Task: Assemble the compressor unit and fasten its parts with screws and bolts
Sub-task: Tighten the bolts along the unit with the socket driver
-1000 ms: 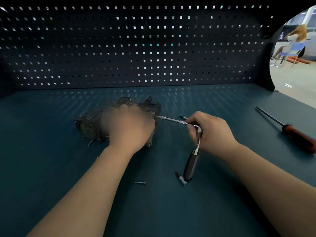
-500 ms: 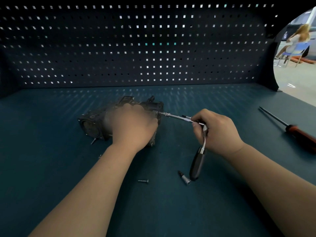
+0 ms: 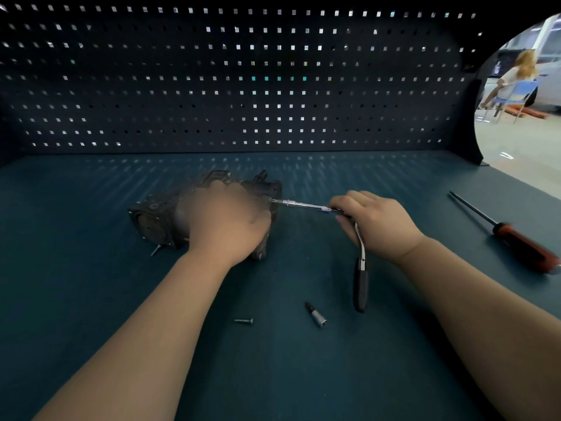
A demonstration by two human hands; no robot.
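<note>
The dark metal compressor unit (image 3: 158, 217) lies on its side on the blue bench, left of centre. My left hand (image 3: 224, 223) lies over its top and right part, fingers curled round the body. My right hand (image 3: 376, 223) grips the head of a ratchet wrench (image 3: 360, 281), whose black handle hangs down toward me. The wrench's silver extension bar (image 3: 299, 204) runs left from my right hand into the right end of the compressor. A short pin sticks out below the unit's left end.
A loose screw (image 3: 243, 321) and a small silver socket bit (image 3: 315, 314) lie on the bench (image 3: 91, 299) nearer to me. A red-handled screwdriver (image 3: 516, 238) lies at the right. A perforated back panel (image 3: 243, 86) closes off the rear. A person sits far off at the right.
The wrench handle has swung a little, and my right hand has shifted slightly on the wrench head. My left hand stays on the compressor.
</note>
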